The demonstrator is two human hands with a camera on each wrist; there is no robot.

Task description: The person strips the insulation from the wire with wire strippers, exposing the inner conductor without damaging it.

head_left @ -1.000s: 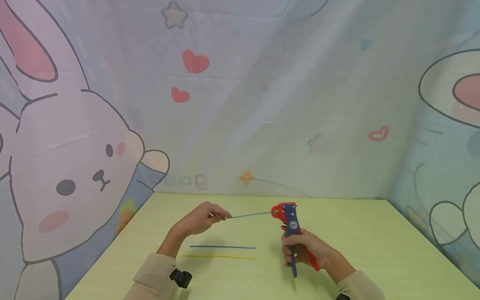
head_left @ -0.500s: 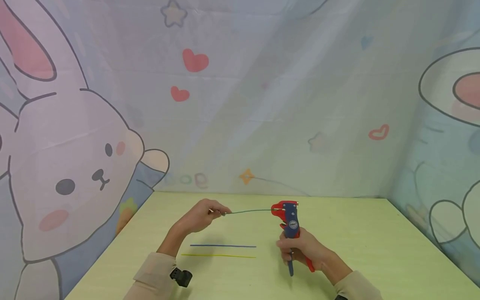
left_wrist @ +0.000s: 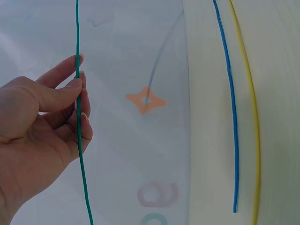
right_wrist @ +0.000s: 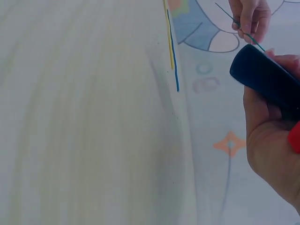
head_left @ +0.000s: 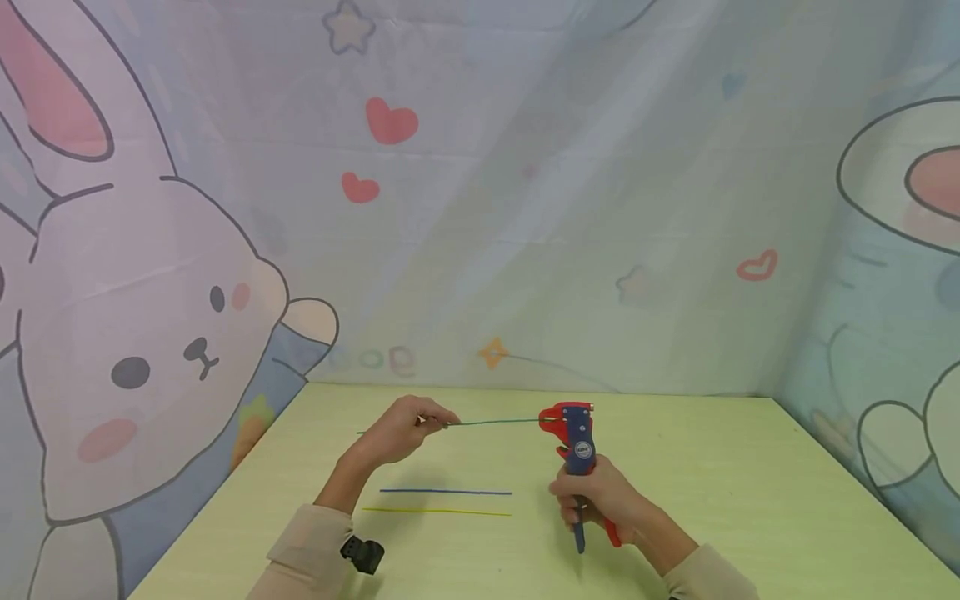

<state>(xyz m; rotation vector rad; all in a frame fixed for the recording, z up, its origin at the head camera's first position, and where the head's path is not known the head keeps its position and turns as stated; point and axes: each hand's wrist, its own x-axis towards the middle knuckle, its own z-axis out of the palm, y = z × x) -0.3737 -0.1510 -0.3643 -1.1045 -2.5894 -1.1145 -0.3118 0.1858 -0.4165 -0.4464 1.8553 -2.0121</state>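
Between hands, thin green wire [head_left: 495, 422]

No readable text anywhere. Round white label on red-and-blue plastic wire stripper [head_left: 576, 442]: print too small to read.

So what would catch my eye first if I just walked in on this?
Likely the red and blue stripper, gripped upright by the right hand above the table. A green wire runs level from its head to the left hand, which pinches it. A blue wire and a yellow wire lie side by side below.
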